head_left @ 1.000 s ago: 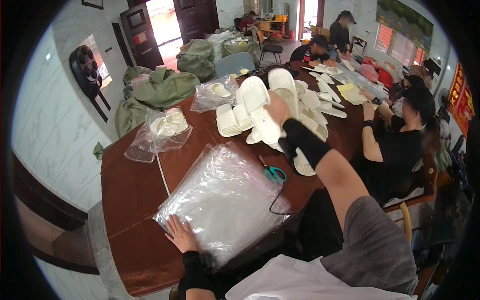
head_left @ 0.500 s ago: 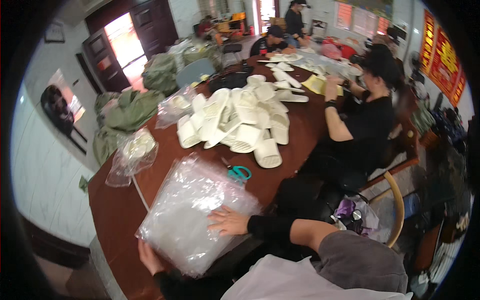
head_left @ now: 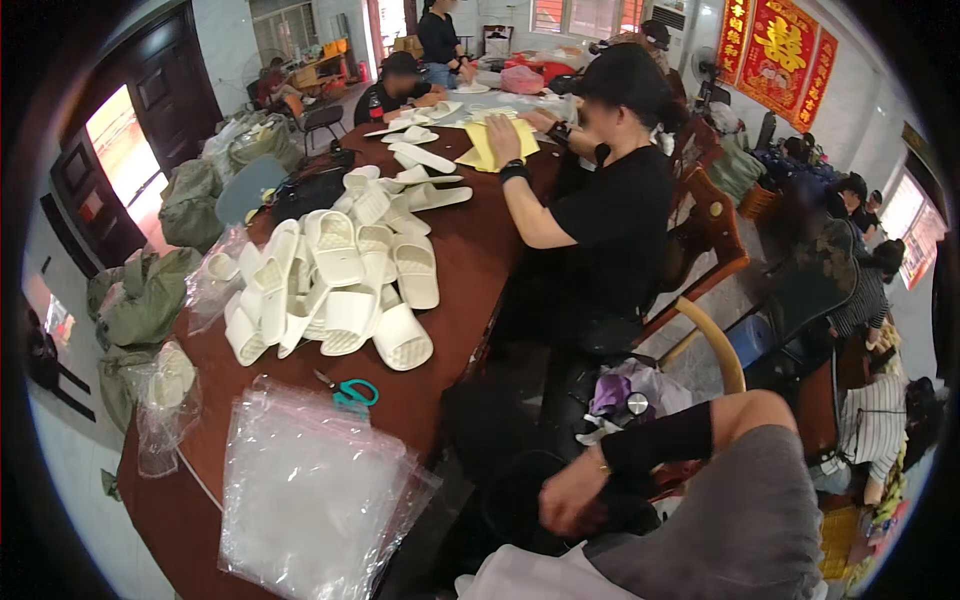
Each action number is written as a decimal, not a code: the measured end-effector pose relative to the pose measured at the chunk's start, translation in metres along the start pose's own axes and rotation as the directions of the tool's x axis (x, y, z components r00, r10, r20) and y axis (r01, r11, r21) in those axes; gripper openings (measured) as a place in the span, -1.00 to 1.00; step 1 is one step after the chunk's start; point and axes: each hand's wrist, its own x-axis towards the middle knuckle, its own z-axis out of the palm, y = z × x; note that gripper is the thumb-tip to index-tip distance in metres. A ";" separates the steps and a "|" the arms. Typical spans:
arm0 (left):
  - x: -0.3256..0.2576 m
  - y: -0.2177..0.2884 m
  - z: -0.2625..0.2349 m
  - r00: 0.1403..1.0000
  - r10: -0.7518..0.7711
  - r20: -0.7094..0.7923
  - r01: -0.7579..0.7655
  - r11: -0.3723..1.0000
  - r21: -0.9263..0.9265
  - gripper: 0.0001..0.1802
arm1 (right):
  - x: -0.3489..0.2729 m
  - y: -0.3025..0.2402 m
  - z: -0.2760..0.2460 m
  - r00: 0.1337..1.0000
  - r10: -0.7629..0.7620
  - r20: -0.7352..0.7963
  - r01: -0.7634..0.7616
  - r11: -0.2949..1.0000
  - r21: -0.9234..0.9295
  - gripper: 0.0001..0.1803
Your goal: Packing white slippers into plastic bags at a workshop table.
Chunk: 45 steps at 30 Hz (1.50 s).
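My right hand (head_left: 575, 495), in a black arm sleeve, hangs over the dark area beside my lap, off the table. Motion smears its fingers, which point down, and I cannot make out anything in them. My left hand is out of view. A stack of clear plastic bags (head_left: 310, 500) lies at the near end of the brown table (head_left: 180, 500), with no hand on it. Touching its far edge are teal-handled scissors (head_left: 355, 393). Beyond them is a heap of cream slippers (head_left: 345, 315), piled loosely. A bagged pair of slippers (head_left: 170, 378) rests at the table's left edge.
A co-worker (head_left: 610, 190) in black sits at the table's right side, handling yellow sheets (head_left: 500, 142). A wooden chair (head_left: 715, 335) and a purple-and-white bundle (head_left: 620, 395) are at my right. Green sacks (head_left: 145, 295) line the left side.
My right hand has lifted off the plastic bags and moved right, toward my lap. My left hand has left the view. The whole view has swung to the right.
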 end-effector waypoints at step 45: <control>0.075 0.002 0.159 0.183 -0.162 0.970 -0.427 0.875 0.227 -0.65 | -0.090 0.288 0.361 0.983 0.026 -0.180 0.095 0.769 0.632 -0.82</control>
